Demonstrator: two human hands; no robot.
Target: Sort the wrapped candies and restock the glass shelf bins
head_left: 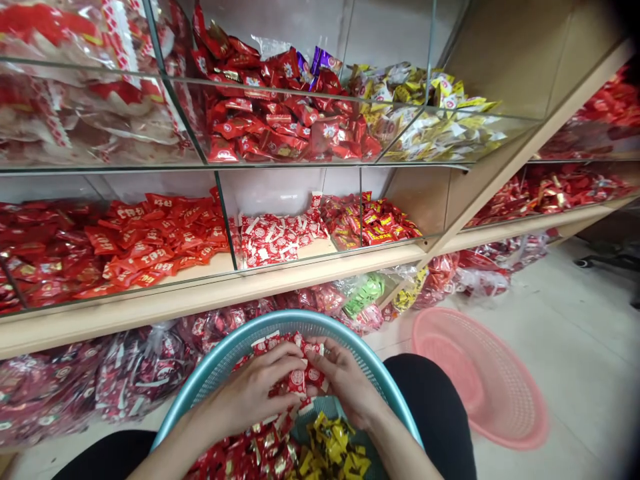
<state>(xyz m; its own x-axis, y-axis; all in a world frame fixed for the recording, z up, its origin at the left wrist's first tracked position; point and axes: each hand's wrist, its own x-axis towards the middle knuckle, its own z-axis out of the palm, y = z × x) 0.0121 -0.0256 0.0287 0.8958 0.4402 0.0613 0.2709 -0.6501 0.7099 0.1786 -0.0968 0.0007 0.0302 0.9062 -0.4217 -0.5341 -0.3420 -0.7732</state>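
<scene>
Over the far side of a teal plastic basket, both my hands are cupped around a cluster of red-and-white wrapped candies. My left hand curls its fingers over them from the left. On the other side, my right hand grips candies with its thumb on top. Some palms and fingertips are hidden by the wrappers. Lower in the basket lie dark red wrapped candies and, to their right, yellow wrapped candies. The basket sits between my knees.
Ahead stands a shelf with glass-walled compartments of red candies, yellow-white candies and more red-and-white candies. Bagged candies lie beneath it. A pink basket rests on the floor at right.
</scene>
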